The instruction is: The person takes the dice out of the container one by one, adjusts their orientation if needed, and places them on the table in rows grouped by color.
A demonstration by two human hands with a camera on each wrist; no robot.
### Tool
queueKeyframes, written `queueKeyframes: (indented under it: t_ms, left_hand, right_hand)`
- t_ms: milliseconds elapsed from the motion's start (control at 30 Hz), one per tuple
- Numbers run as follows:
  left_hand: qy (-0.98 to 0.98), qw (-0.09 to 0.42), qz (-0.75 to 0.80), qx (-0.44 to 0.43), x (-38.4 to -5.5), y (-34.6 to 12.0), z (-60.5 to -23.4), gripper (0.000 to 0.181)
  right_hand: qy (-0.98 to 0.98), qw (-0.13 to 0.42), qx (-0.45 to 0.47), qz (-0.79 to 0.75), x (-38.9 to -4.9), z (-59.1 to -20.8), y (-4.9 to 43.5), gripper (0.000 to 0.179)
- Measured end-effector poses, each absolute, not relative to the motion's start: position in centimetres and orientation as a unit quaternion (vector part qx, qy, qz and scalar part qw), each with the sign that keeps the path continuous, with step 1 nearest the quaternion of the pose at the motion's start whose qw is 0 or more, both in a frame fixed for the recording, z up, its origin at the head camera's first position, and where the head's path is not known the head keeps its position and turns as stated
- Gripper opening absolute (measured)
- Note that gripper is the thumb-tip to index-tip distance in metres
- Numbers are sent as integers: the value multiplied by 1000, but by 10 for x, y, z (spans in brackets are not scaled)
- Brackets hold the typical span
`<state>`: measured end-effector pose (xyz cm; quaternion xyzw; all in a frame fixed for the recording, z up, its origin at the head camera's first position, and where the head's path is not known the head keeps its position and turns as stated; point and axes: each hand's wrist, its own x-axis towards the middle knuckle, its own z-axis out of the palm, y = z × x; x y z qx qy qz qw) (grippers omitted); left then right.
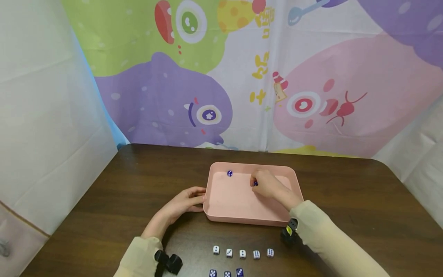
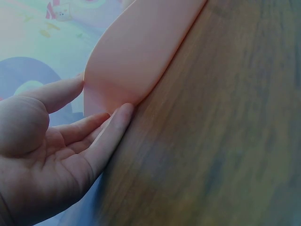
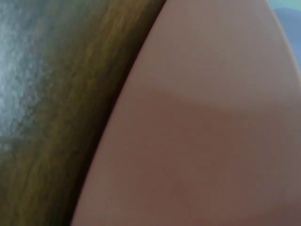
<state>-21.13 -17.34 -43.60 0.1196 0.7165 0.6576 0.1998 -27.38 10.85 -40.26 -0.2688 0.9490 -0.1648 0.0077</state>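
Note:
A shallow pink tray [image 1: 235,204] lies on the table in the head view. Over its inside, my right hand [image 1: 269,185] pinches a dark blue die [image 1: 255,184] between thumb and fingers. Another blue die [image 1: 230,174] rests in the tray near the back left corner. My left hand [image 1: 185,201] touches the tray's left side with its fingertips, the fingers relaxed. From the left wrist, the left hand [image 2: 51,136] is seen against the tray's outer wall [image 2: 136,52]. The right wrist view has only the tray's wall [image 3: 197,122] close up; the right hand is hidden there.
On the dark wooden table [image 1: 346,200], a row of several white dice [image 1: 242,254] lies in front of the tray. Nearer the bottom edge are blue dice [image 1: 227,274], partly cut off. A cartoon-print curtain [image 1: 242,115] hangs behind the table.

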Motion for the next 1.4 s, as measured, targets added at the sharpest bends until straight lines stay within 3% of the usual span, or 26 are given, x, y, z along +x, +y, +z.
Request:
queueKeyframes:
  t_ms: [367, 700, 1133, 1400]
  left_hand:
    - [718, 200, 655, 120, -211, -173, -437, 49]
    - [719, 200, 652, 131, -213, -173, -439, 52]
    - [722, 199, 652, 116, -213, -171, -440, 50]
    - [722, 198, 653, 119, -213, -172, -440, 50]
  right_hand:
    - [950, -6, -243, -195, -259, -394, 117, 8]
    - [939, -36, -276, -202, -242, -390, 123, 0]
    - [926, -67, -296, -224, -216, -381, 127, 6]
    - [934, -92, -251, -236, -202, -383, 118, 6]
